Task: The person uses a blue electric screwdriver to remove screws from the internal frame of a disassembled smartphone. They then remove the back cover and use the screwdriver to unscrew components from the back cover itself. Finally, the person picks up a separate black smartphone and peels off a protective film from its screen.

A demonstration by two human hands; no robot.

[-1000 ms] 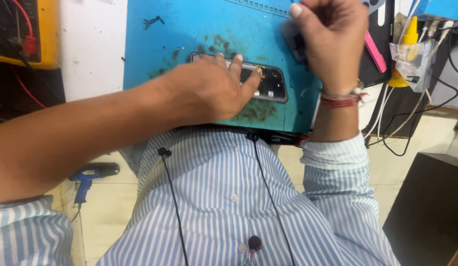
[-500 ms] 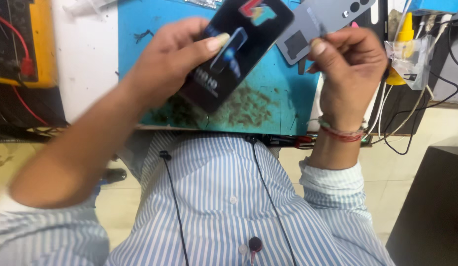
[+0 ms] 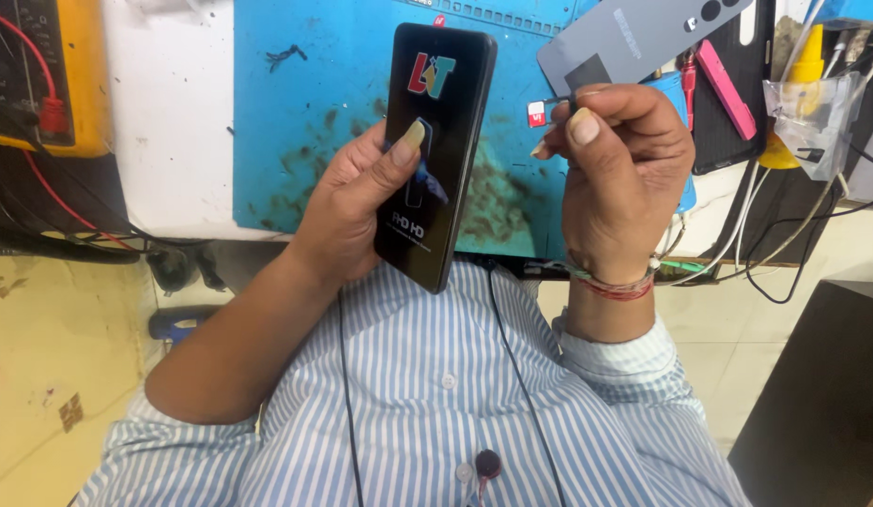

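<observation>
My left hand [image 3: 357, 202] grips a black smartphone [image 3: 446, 122] upright, screen toward me, thumb pressed on the glass. The screen has a protective film with a colourful printed sticker. My right hand [image 3: 620, 174] is just right of the phone, fingers pinched on a small card tray with a red chip [image 3: 542, 113] pointing at the phone's right edge. The same hand also holds a grey back cover [image 3: 634, 38] that sticks up behind the fingers.
A blue work mat [image 3: 305, 113] with dark smudges covers the white bench. A yellow meter [image 3: 42, 75] with red leads sits far left. Pink tweezers [image 3: 723, 84], a yellow bottle [image 3: 804, 56] and cables lie at right. A black box [image 3: 821, 394] stands on the floor.
My left hand picked the phone off the mat, raised it and turned it upright. My right hand lowered toward the phone's side, now pinching the small tray.
</observation>
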